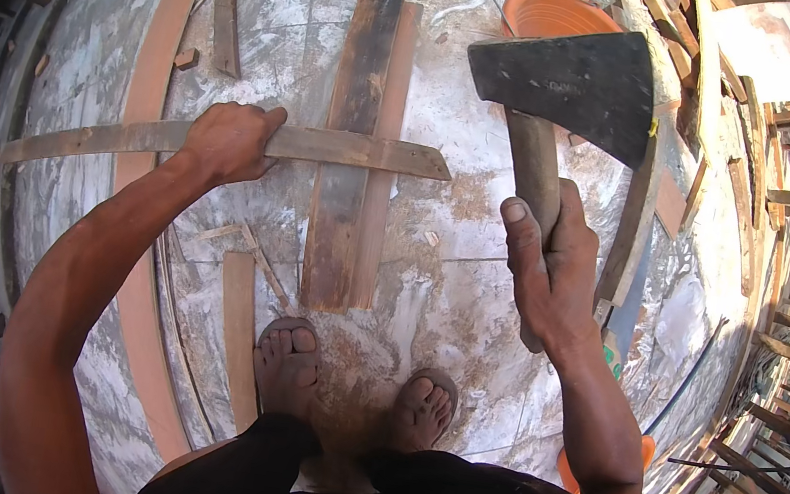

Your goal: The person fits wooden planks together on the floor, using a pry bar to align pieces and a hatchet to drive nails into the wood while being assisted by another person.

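in the head view, a dark plank (338,224) lies on the floor (490,362). a long wooden strip (368,151) crosses over it, the fingers of the left hand (228,143) clasped round the strip just left of the plank. right of the plank, the right hand (558,270) has its fingers wrapped around a hatchet (539,156) handle. an orange bucket (554,15) stands right of the plank's far end.

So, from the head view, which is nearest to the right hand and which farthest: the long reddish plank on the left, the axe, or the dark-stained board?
1. Axe: held in the right hand.
2. Dark-stained board: to that hand's left.
3. Long reddish plank: farther left, beyond the board.
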Tool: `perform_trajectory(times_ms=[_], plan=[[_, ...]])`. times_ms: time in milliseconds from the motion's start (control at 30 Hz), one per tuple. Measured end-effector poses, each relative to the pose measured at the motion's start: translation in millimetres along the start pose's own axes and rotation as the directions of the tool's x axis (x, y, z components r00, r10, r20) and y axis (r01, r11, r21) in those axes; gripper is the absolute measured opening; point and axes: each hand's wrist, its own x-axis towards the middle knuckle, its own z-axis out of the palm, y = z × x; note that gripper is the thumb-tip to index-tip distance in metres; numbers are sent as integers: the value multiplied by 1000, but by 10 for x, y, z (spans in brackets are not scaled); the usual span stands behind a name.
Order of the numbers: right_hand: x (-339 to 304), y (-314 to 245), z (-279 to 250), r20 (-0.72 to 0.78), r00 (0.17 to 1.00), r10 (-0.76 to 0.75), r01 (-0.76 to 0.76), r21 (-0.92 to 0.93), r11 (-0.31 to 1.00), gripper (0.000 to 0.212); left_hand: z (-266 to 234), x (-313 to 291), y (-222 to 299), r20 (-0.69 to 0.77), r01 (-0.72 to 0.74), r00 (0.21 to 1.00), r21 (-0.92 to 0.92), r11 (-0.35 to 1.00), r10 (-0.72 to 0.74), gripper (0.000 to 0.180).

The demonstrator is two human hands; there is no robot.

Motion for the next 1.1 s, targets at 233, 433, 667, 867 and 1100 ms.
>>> perform_trajectory(times_ms=[233, 433, 667, 867, 1100], plan=[[97, 591, 405, 45, 976, -213, 217, -153, 964, 32, 111, 73, 8, -99, -38, 995, -74, 997, 31, 31], [117, -16, 289, -21, 988, -152, 152, -18, 988, 31, -21, -5, -91, -34, -4, 999, -15, 1000, 4, 27], [198, 712, 457, 169, 982, 88, -39, -276, 960, 37, -20, 73, 17, -69, -37, 997, -25, 999, 35, 27], [48, 715, 476, -27, 997, -75, 75, 25, 997, 36, -32, 104, 32, -24, -23, 999, -33, 999, 23, 28], [152, 544, 528, 18, 997, -74, 72, 83, 994, 31, 56, 77, -37, -9, -38, 999, -60, 997, 38, 28]])
